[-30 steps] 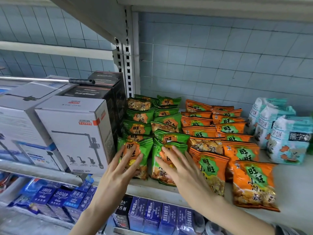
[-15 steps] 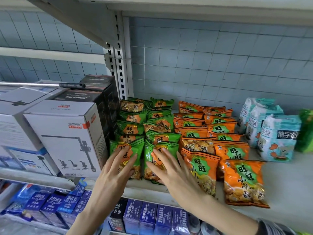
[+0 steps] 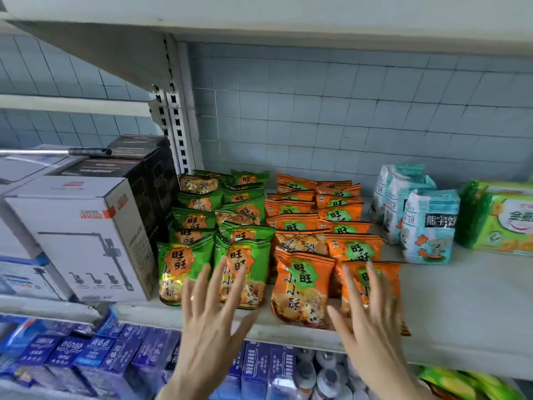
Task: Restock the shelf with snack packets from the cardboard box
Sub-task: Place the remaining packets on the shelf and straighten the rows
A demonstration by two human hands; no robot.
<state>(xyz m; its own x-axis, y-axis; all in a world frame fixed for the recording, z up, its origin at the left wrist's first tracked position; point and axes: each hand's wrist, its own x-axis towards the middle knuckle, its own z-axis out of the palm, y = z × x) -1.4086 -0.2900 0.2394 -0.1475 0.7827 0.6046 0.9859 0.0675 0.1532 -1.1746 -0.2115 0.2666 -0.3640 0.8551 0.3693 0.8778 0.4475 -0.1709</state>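
The shelf (image 3: 467,319) is bounded on the left by a white box (image 3: 86,241) and a slotted upright (image 3: 176,111), and above by another board (image 3: 259,15). Bare shelf is seen right of the orange packets (image 3: 301,290) as far as the near edge, with pale packs (image 3: 427,226) standing farther back. Four overlapping rows are laid far to near: green packets (image 3: 184,269) in the left two, just beside the box, and orange in the right two. All are glossy, each with a scalloped badge. The left hand (image 3: 207,321) is held spread before the near green packets and the right hand (image 3: 372,327) before the nearest orange one. Fingers are straight, nothing is gripped, and contact cannot be told.
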